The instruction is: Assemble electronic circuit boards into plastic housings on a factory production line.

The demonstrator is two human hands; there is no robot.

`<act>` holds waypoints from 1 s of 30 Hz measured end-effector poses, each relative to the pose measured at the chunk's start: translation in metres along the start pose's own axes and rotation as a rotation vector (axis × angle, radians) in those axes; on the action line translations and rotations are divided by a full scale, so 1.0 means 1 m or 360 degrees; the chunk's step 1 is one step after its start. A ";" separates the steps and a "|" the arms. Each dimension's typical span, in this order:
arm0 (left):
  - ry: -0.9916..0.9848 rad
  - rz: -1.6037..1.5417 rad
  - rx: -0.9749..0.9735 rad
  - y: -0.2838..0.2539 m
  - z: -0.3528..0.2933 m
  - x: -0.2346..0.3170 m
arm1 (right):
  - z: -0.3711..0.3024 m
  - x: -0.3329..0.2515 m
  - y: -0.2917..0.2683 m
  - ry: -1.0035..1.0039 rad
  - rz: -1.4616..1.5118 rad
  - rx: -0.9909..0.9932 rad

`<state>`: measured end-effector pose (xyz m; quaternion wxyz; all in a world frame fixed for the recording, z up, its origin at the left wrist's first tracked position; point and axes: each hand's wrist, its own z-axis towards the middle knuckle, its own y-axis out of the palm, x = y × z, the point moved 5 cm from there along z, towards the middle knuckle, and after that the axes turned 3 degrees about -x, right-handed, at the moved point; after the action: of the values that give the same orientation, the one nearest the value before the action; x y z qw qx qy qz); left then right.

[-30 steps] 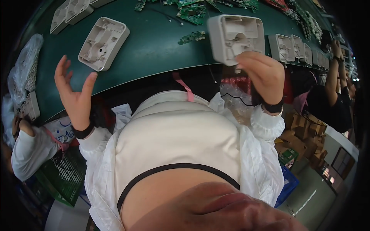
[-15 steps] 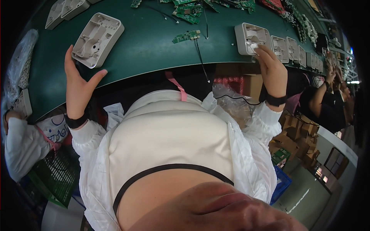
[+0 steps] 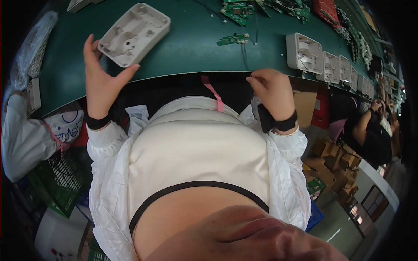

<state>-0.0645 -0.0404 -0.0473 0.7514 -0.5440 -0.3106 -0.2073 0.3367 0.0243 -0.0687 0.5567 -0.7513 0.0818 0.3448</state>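
Observation:
A white plastic housing point(image 3: 136, 35), its hollow side facing up, sits aslant over the left part of the green table. My left hand point(image 3: 104, 80) is round its near-left end, the fingers at the left side and the thumb at the near edge. At the table's front edge, my right hand point(image 3: 275, 92) has thumb and forefinger pinched at the lower end of a thin dark cable point(image 3: 244, 55). That cable runs up to a small green circuit board point(image 3: 233, 39) lying on the table. The cable's tip is hidden by my fingers.
More white housings point(image 3: 305, 53) stand in a row along the right front edge of the table point(image 3: 187, 52). Green circuit boards point(image 3: 238, 14) are heaped at the back. A plastic bag point(image 3: 35, 48) lies far left, beside another person's sleeve point(image 3: 21, 139). Others work at far right.
My right hand has left the housing at the right and moved left to the cable end. My left hand has closed in on its housing, which has shifted slightly away and turned.

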 end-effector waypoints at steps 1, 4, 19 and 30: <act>0.0052 -0.0002 -0.0021 0.003 -0.003 0.004 | 0.001 0.001 -0.001 -0.0025 0.0012 -0.0022; 0.0142 0.0030 -0.0062 0.009 -0.008 0.013 | -0.002 0.013 0.008 0.0435 0.1504 -0.0259; 0.0407 -0.0522 -0.0298 0.045 -0.021 0.048 | 0.064 -0.085 0.040 -0.0409 0.1842 -0.0199; 0.0488 -0.0431 -0.0270 0.043 -0.020 0.059 | 0.065 -0.112 0.044 -0.0777 0.0991 0.0194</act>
<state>0.0109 -0.0439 -0.0410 0.7067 -0.5206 -0.2444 -0.4121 0.2028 0.0369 -0.0443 0.4722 -0.5522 0.1911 0.6600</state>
